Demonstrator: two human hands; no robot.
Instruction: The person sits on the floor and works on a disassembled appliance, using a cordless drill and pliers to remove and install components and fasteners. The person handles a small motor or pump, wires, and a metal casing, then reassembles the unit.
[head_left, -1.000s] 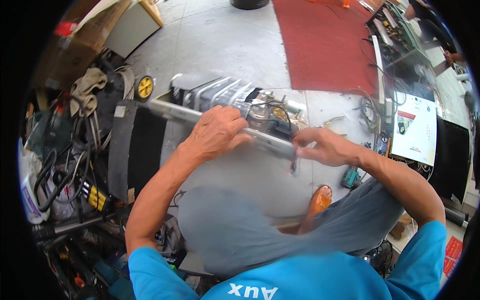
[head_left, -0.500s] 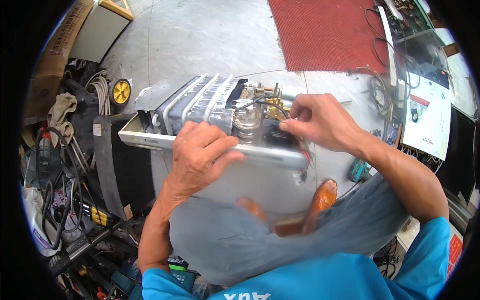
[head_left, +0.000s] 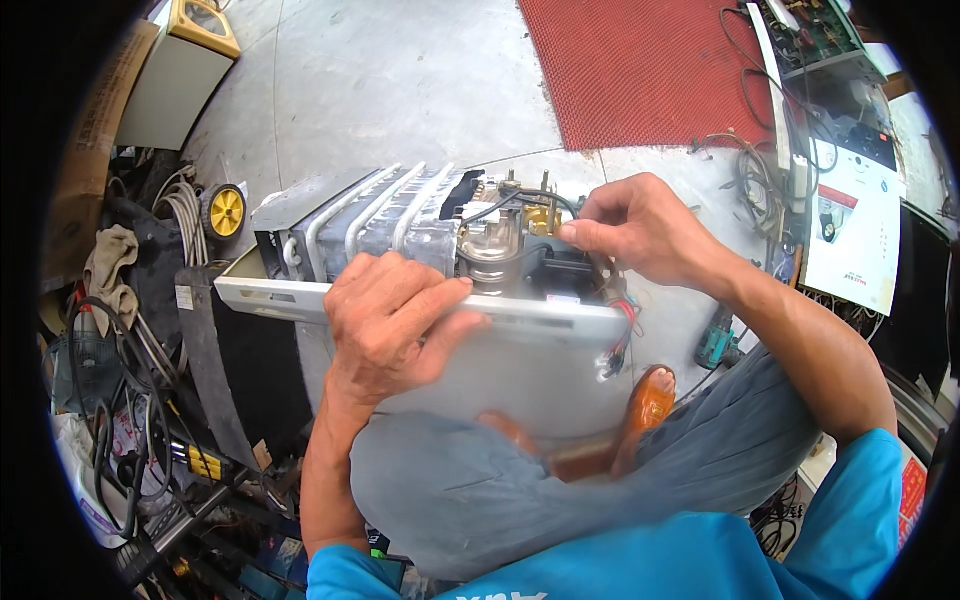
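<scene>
The left hand (head_left: pixel 392 325) is clamped on the long pale-grey metal casing (head_left: pixel 530 310), its fingers over the near rim and its thumb along the front. The right hand (head_left: pixel 600 225) is at the casing's right end, fingers curled, thumb close to the forefinger, beside a thin black rubbery cable (head_left: pixel 545 197); whether it pinches the cable I cannot tell.

The casing lies crosswise in front of the person's knees. Just inside its right part sits a black rectangular box (head_left: pixel 565 270), with a bundle of red and dark wires (head_left: pixel 627 315) hanging over the corner. Left of the box is a shiny, curved silver metal pipe (head_left: pixel 490 255); behind it stand brass-coloured metal fittings (head_left: pixel 538 215). A grey metal block (head_left: pixel 385 225), crossed by three pale bent tubes, fills the left part.

To the right, near the orange-brown shoe (head_left: pixel 652 400), is a teal and black power drill (head_left: pixel 713 345). Past the casing's left end stands a yellow-hubbed black wheel (head_left: pixel 228 212). Farther off, a textured red mat (head_left: pixel 650 70) covers part of the smooth grey floor (head_left: pixel 390 80).
</scene>
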